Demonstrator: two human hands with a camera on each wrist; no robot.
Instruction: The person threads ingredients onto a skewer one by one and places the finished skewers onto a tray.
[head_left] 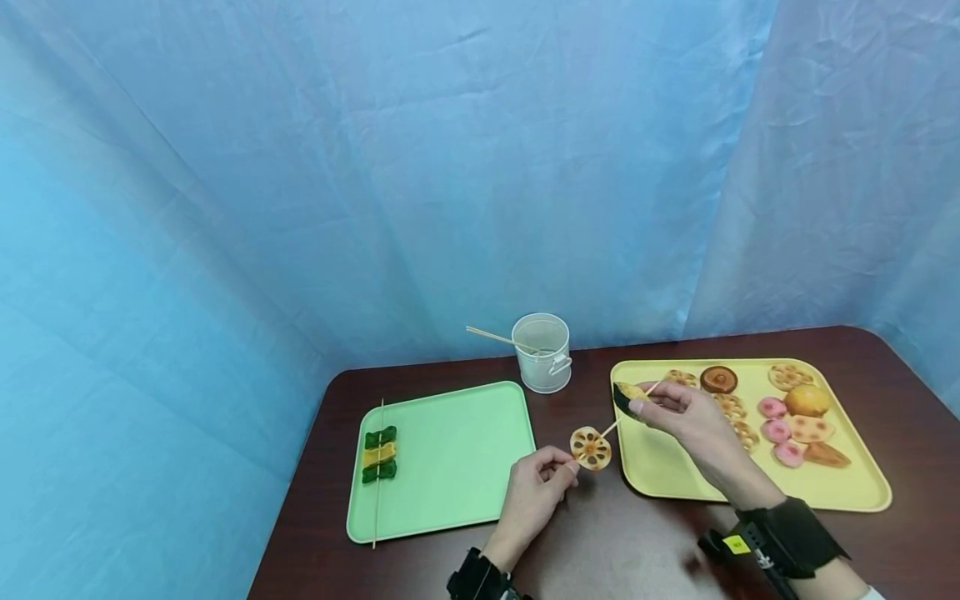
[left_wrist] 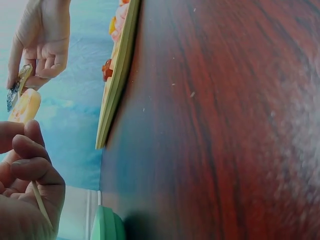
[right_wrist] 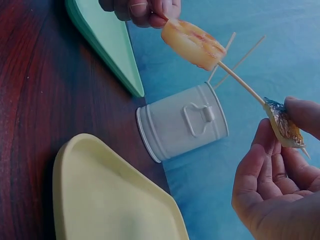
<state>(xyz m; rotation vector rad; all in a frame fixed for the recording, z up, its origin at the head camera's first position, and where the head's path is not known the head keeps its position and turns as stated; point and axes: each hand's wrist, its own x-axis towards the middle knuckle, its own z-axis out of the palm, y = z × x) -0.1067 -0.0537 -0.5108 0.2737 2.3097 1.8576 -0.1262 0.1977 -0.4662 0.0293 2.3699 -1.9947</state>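
My left hand (head_left: 536, 492) pinches a thin wooden skewer (head_left: 611, 428) close below a round lotus root slice (head_left: 590, 449) threaded on it. On the skewer's far end sits a yellow slice with dark skin (head_left: 628, 398), like pumpkin, pinched between the thumb and fingers of my right hand (head_left: 693, 429). The right wrist view shows the skewer's tip poking out beyond this slice (right_wrist: 284, 124), and a bare length of stick between the two pieces. In the left wrist view, the skewer's lower end (left_wrist: 41, 205) runs down across the left palm.
A yellow tray (head_left: 675, 487) at right bears several toy food pieces, among them a mushroom (head_left: 718, 379) and pink rounds (head_left: 776, 430). On the green tray (head_left: 457, 467) at left lies a loaded skewer (head_left: 378, 454). A white bucket (head_left: 543, 354) with sticks stands behind.
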